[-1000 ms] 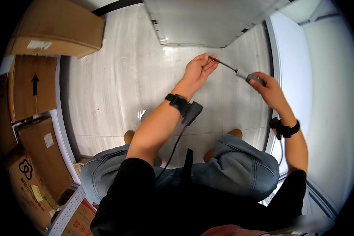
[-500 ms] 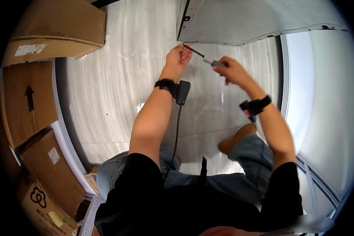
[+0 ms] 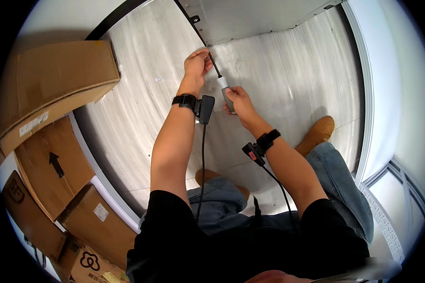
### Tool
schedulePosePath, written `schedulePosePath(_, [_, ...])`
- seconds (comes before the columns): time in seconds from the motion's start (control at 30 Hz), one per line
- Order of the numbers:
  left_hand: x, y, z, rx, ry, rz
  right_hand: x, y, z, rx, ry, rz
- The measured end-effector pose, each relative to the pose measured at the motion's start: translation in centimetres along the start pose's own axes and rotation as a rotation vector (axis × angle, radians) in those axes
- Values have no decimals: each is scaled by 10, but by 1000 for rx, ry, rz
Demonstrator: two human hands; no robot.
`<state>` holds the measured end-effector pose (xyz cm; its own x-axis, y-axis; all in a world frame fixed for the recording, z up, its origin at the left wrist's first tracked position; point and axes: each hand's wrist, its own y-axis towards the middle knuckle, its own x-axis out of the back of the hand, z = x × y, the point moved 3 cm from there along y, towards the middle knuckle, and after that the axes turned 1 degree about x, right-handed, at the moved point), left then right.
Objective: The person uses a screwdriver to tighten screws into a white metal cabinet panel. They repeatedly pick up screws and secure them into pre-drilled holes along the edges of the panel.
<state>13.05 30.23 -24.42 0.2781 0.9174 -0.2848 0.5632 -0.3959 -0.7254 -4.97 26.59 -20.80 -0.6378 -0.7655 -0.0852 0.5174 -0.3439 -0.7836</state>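
My right hand (image 3: 240, 104) is closed around the grey handle of a screwdriver (image 3: 227, 96). Its white collar meets a slim dark shaft (image 3: 215, 65), which runs up and to the left. Around the far end of that shaft, the fingers of my left hand (image 3: 198, 64) are curled, and they hide its tip. Just beyond the fingertips is the lower corner of a grey metal panel (image 3: 250, 21) with a dark edge strip. Whether the tip touches the panel, I cannot tell.
Cardboard boxes (image 3: 56, 87) are stacked along the left side. A white frame and wall (image 3: 380, 94) border the right. Black wrist straps with small devices (image 3: 206, 109) trail cables along my forearms. My brown shoe (image 3: 318, 133) stands on the pale wood-look floor (image 3: 148, 108).
My right hand has moved left and down, bringing the screwdriver handle in line with the dark shaft. The view has turned, shifting the panel left and the boxes down.
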Motion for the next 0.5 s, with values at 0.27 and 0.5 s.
schedulePosePath(0.27, [-14, 0, -12, 31, -34, 13, -8, -5, 10, -16, 72, -7])
schedulePosePath(0.5, [-15, 6, -9, 0, -75, -8, -1, -3, 15, -25, 65, 14])
